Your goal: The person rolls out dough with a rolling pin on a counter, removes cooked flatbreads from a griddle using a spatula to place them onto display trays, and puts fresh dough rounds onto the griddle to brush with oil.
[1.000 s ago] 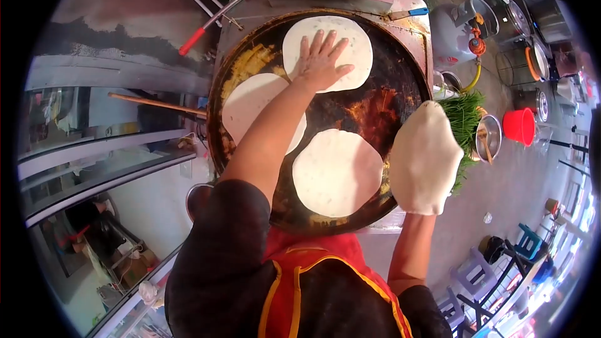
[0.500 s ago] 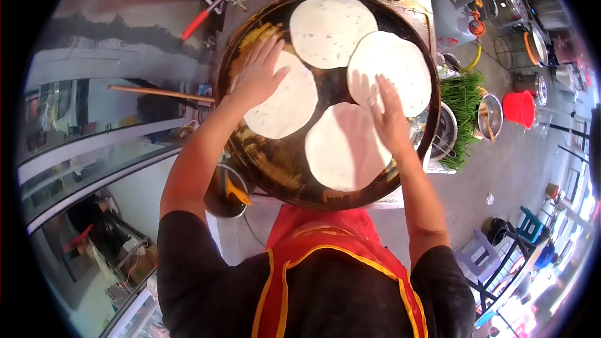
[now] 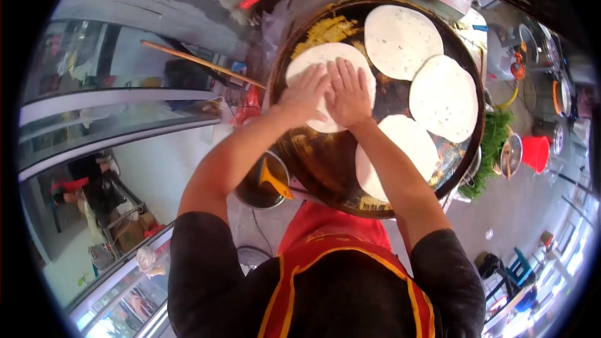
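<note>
Both hands, left (image 3: 305, 94) and right (image 3: 348, 95), flat and open side by side on one flatbread (image 3: 319, 62) in oily griddle (image 3: 313, 156); nothing gripped; no legible writing.

Single view, head-worn camera, fisheye lens, dark round vignette at frame edges. Looks steeply down from above wearer's shoulders and red apron (image 3: 325, 256). Faces forward over round griddle (image 3: 325, 169), close, about arm's reach, upper centre-right of frame. Glass counter (image 3: 94, 125) curves down left side. Street floor (image 3: 501, 213) with stools falls away at right. No second view.
</note>
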